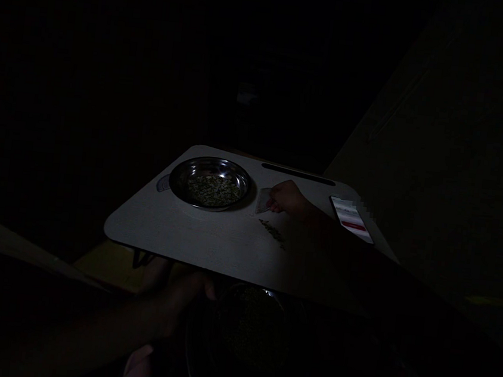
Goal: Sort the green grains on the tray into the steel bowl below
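Observation:
My right hand (287, 198) is closed on a flat, pale card (263, 202) that stands against the white table (175, 234). Just in front of the card lies a short line of small seeds or grains (273, 231). To its left sits a shiny metal bowl (207, 203) with pale and greenish bits (213, 190) in it. Below the table's near edge, my left hand (184, 295) grips the left side of a large dark metal bowl (191, 359), its thumb near the rim. Greenish contents (259, 327) show dimly in that bowl. Deep shadow hides most left fingers.
A phone with a lit screen (351, 219) lies at the table's right side. A dark slot (298, 173) runs along the far edge. Another flat pale piece (163, 183) rests beside the metal bowl. A wall rises at right; the surroundings are very dark.

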The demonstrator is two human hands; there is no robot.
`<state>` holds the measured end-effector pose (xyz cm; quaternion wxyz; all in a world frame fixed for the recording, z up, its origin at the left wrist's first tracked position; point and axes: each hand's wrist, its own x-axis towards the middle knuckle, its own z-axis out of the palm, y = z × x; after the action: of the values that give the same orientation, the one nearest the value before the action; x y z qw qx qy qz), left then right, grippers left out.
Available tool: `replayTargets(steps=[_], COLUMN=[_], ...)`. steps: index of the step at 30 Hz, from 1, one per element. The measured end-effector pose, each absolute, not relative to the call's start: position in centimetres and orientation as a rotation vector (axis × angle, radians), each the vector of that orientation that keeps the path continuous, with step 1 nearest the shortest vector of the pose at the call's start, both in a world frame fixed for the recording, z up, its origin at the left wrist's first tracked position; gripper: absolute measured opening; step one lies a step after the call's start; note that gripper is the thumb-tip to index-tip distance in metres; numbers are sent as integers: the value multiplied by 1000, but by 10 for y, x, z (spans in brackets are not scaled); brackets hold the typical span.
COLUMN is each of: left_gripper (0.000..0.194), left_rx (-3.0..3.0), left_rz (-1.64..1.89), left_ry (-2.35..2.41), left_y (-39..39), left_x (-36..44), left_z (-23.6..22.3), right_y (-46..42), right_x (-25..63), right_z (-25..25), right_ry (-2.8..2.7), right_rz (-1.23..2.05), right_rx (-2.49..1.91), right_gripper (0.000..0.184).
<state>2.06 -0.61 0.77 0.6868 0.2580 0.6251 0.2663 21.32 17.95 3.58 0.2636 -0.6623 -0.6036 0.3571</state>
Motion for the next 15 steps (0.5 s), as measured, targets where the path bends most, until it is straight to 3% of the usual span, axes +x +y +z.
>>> replayTargets(steps=[10,15], left_gripper=[31,20], left_rx=[478,451], left_rz=[618,501], left_ry=[1526,1437], left_y=[0,0], left_x=[28,27], left_z=[23,20], right_y=[169,158], right_x=[215,184], right_z=[47,48], right_ry=[-1551,-1676], right_rz=[1024,1118], right_rx=[-1687,-1636], right_gripper=[17,17])
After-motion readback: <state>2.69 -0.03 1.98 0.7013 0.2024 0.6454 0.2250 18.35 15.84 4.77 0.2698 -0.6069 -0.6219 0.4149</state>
